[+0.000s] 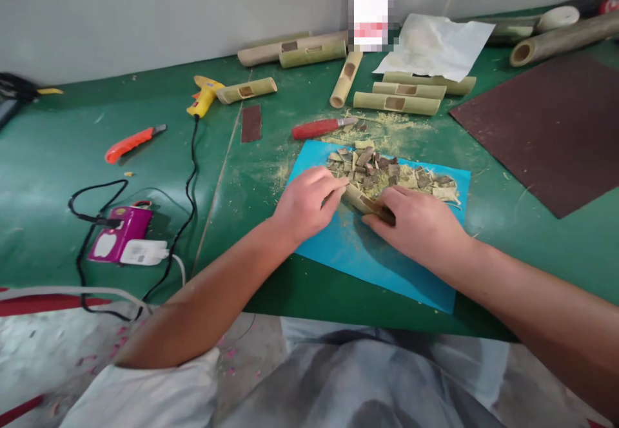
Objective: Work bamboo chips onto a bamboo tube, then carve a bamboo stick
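Note:
A short bamboo tube (pixel 358 198) with a rectangular slot cut in its side lies slanted over a blue sheet (pixel 333 247). My left hand (pixel 309 202) pinches its upper left end between thumb and fingers. Closed round the lower right end is my right hand (pixel 416 225), its fingers over the slot's edge. Something dark shows beneath those fingers; whether it is shadow or a separate piece I cannot tell. Just behind the tube, bamboo chips (pixel 365 160) and sawdust are heaped on the sheet.
Behind the sheet lies a red-handled knife (pixel 316 129). Slotted bamboo tubes (pixel 396 103) rest farther back. To the left are a yellow glue gun (pixel 206 96), an orange cutter (pixel 133 145) and a purple power box (pixel 120 231) with cords. A brown sheet (pixel 546 131) covers the right side.

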`<state>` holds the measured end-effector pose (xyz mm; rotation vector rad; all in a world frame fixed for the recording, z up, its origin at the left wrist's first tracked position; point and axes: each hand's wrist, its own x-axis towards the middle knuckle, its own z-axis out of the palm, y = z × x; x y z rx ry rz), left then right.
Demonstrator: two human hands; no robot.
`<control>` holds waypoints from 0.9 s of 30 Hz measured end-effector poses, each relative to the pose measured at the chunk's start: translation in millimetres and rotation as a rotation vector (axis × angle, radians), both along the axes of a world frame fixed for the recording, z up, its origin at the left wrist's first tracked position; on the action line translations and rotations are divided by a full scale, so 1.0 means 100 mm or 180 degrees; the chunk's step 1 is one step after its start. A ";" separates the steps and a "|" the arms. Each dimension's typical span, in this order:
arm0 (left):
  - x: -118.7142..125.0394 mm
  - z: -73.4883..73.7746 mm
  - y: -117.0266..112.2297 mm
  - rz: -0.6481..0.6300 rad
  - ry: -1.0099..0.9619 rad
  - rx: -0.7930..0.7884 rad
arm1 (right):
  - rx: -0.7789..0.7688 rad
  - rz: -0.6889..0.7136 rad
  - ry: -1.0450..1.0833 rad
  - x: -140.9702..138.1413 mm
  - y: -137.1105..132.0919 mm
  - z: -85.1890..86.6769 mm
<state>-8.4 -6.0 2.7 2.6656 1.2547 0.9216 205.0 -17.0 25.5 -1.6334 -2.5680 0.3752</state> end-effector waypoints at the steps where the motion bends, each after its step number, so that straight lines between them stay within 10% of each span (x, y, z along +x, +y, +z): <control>1: 0.00 0.00 0.00 0.0040 0.0024 0.0016 | 0.0017 0.0009 -0.0008 0.00 0.00 0.00; 19: 0.13 0.23 0.11 -0.0167 -0.0494 0.0207 | 0.0425 0.0038 -0.0085 0.04 -0.07 0.03; 27: 0.19 0.36 0.40 0.0358 -0.0904 -0.0179 | 0.0296 -0.0037 -0.0080 0.02 -0.02 0.01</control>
